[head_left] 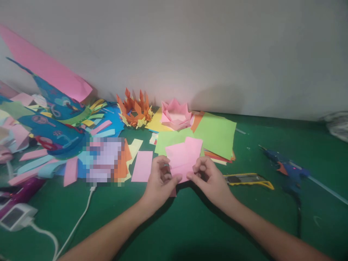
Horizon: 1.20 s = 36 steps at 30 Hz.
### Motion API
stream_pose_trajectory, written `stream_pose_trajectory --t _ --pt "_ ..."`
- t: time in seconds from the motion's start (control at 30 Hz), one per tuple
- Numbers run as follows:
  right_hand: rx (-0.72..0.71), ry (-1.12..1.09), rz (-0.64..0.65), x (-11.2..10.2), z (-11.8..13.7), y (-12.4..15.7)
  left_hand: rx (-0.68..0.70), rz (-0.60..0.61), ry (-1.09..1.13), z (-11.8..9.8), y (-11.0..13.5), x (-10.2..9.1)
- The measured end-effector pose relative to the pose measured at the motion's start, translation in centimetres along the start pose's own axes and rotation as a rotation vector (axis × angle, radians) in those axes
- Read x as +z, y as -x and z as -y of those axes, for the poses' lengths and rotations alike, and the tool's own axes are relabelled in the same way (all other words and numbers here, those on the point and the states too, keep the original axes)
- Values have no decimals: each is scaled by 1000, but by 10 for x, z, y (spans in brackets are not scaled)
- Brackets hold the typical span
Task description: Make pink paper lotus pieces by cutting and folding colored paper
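Between both hands is a pink sheet of paper (185, 156), partly folded, with a crease running across it and one upper corner standing higher. My left hand (163, 175) pinches its lower left edge between thumb and fingers. My right hand (206, 174) grips the lower right edge the same way. Beside the left hand lies a pink paper rectangle (143, 166), and another pink piece shows partly beneath that hand. A yellow box cutter (250, 179) rests just right of the right hand.
Behind the hands are green paper sheets (217, 134), a pink folded paper crown (176, 114) and an orange one (135, 110). Blue cone hats (54, 134) and paper strips crowd the left. A blue glue gun (288, 168) lies right. A white cable (88, 203) crosses the front left.
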State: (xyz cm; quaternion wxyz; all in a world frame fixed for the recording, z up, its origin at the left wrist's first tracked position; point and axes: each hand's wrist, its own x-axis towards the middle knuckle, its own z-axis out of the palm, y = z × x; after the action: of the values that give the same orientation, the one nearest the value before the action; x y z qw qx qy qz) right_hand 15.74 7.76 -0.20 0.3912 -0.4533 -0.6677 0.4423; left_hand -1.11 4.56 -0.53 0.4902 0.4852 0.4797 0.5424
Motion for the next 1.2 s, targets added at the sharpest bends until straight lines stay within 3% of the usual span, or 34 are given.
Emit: stream_pose_trajectory --t 0.1,0.2,0.33,0.57,0.8,0.97,1.2 --pt "-5 4 -10 0 0 0 103 102 -236 -3 1 -3" --pt "-24 21 -11 0 -1 1 101 157 -342 -5 1 -5" --pt "-73 87 -19 0 -2 0 37 108 -346 -3 1 -6" --pt "-149 103 -32 0 -3 3 74 157 -328 -3 -1 -8" --pt "-194 36 -67 5 -7 7 106 129 -321 -5 1 -2" --pt "-236 91 -13 4 -7 9 129 129 -270 -5 2 -3" --pt "-294 233 35 -2 -8 6 5 167 -206 -4 4 -4"
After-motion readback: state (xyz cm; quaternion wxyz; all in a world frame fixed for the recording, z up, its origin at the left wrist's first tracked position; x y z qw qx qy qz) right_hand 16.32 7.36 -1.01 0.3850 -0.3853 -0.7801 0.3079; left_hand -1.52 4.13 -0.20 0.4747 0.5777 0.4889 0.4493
